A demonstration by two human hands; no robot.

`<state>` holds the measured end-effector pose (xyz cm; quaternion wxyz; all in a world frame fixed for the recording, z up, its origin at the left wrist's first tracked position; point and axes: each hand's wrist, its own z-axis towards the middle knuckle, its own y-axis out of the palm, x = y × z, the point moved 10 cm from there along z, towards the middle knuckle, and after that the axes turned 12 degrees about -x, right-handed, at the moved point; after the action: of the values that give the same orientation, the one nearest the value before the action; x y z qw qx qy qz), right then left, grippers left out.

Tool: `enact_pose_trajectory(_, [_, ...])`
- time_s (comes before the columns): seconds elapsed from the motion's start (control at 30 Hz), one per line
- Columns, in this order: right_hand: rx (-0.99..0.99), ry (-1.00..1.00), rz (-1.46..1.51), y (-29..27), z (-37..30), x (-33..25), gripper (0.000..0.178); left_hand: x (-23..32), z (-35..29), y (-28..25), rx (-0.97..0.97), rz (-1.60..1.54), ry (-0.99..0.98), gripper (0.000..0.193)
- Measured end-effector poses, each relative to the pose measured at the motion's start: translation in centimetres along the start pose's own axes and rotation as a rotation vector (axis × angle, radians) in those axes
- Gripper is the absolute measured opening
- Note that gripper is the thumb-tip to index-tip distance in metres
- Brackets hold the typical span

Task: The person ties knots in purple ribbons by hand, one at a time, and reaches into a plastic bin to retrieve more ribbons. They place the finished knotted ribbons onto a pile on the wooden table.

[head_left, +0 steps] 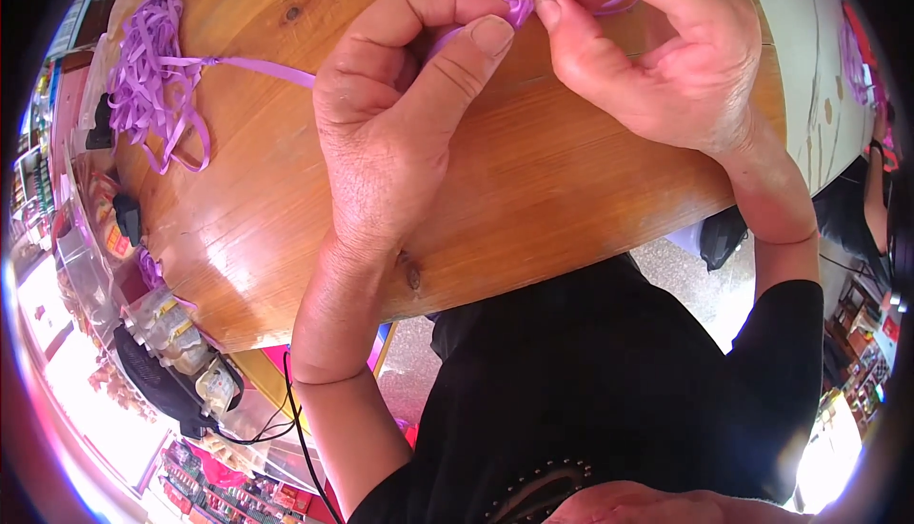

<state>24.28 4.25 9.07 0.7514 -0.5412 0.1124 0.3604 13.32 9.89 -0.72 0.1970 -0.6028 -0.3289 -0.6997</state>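
Thin purple ribbon [520,12] is gathered into a small knot between my two hands, above the far part of the wooden table. My left hand [400,96] pinches the knot from the left, thumb against bent index finger. From the right, my right hand [666,48] pinches the ribbon beside the knot with thumb and index finger. Loops of ribbon stick up past the knot, cut off by the upper edge. One strand runs left from behind my left hand to a loose purple ribbon pile [157,77] at the far left.
The wooden table [533,172] has a curved near edge close to my body. A pale marbled surface [795,58] lies at the right. Left of the table are plastic-wrapped packages [176,329], a dark mesh bag [152,376] and a black cable [303,438].
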Motion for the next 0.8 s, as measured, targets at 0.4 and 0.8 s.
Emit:
enact_pose_trajectory(0.4, [-0.007, 0.021, -0.035, -0.4, -0.1, 0.1, 0.016, -0.2, 0.1, -0.6, 0.033, -0.023, -0.036, 0.017])
enact_pose_trajectory(0.8, [0.428, -0.900, -0.606, 3.1, -3.7, -1.2, 0.035, -0.2, 0.3, 0.0, 0.041, -0.131, 0.033, 0.013])
